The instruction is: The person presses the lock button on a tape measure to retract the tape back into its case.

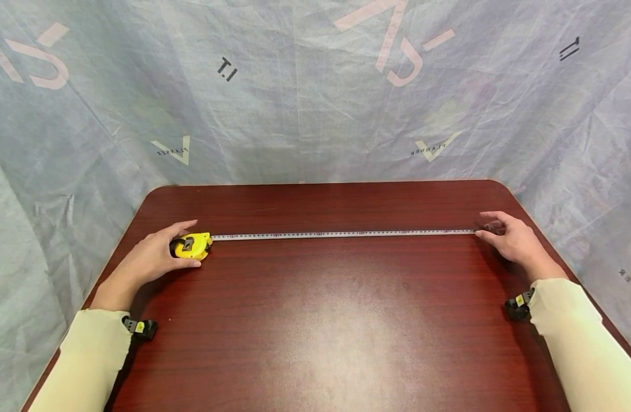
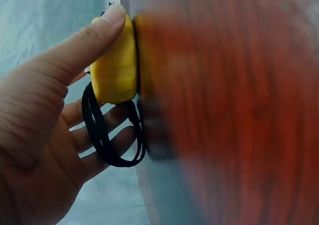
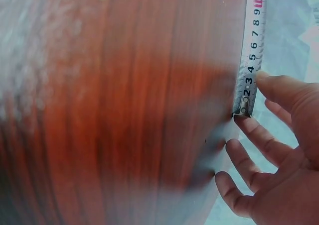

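Note:
A yellow tape measure [image 1: 194, 247] lies toward the left of the dark red table, its white blade [image 1: 341, 233] drawn out straight to the right. My left hand [image 1: 153, 252] holds the case between thumb and fingers. In the left wrist view the thumb lies over the yellow case [image 2: 115, 65], and a black wrist strap [image 2: 97, 130] hangs in a loop from it. At the blade's far right is my right hand [image 1: 516, 237], fingers spread. In the right wrist view its thumb touches the blade's edge near the low numbers, and one fingertip is by the metal end hook [image 3: 244, 105].
The wood-grain table [image 1: 320, 320] has rounded far corners and reflects light near its middle. Grey printed cloth [image 1: 294, 97] hangs behind it and along both sides. Each forearm wears a small black wrist device, the left one [image 1: 142, 328] and the right one [image 1: 518, 305].

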The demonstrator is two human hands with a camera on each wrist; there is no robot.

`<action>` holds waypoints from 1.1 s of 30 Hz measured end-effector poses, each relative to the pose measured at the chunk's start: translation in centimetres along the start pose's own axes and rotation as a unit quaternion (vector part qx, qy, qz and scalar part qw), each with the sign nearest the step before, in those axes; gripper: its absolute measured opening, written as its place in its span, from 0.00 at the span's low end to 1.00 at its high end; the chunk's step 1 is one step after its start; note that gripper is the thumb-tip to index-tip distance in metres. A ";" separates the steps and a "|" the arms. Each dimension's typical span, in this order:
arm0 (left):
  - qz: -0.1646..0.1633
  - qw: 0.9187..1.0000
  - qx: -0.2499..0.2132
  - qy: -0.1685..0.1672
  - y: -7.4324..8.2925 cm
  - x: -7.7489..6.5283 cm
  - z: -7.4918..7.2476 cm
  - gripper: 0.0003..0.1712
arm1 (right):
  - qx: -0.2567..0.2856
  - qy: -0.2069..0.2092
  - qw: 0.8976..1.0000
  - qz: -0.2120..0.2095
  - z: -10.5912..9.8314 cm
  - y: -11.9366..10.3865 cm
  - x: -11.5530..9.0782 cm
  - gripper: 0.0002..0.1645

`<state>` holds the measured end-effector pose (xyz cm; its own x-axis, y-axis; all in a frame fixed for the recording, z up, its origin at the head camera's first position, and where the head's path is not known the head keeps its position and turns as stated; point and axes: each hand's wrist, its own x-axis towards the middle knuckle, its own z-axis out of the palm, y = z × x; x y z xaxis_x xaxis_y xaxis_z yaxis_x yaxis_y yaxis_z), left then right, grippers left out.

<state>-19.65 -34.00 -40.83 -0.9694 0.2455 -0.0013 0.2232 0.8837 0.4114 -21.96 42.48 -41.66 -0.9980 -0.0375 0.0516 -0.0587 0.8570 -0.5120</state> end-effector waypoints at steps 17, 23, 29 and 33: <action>0.020 1.000 -0.002 0.006 0.0 -0.1 0.1 0.54 | 0.010 0.011 1.000 0.002 0.0 -0.1 -0.1 0.28; 0.019 1.000 -0.004 0.006 0.1 -0.2 0.0 0.54 | 0.020 0.025 0.999 0.001 0.0 0.1 -0.1 0.27; 0.012 1.000 -0.006 -0.001 0.1 -0.1 -0.1 0.54 | 0.023 0.019 1.000 -0.004 -0.1 0.3 -0.1 0.28; 0.012 1.000 -0.007 -0.003 0.1 -0.1 -0.1 0.54 | 0.015 0.018 1.000 -0.007 0.0 0.6 0.1 0.27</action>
<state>-19.52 -33.94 -40.73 -0.9629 0.2697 0.0038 0.2458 0.8715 0.4244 -22.07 42.98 -41.90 -0.9955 -0.0312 0.0895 -0.0746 0.8407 -0.5363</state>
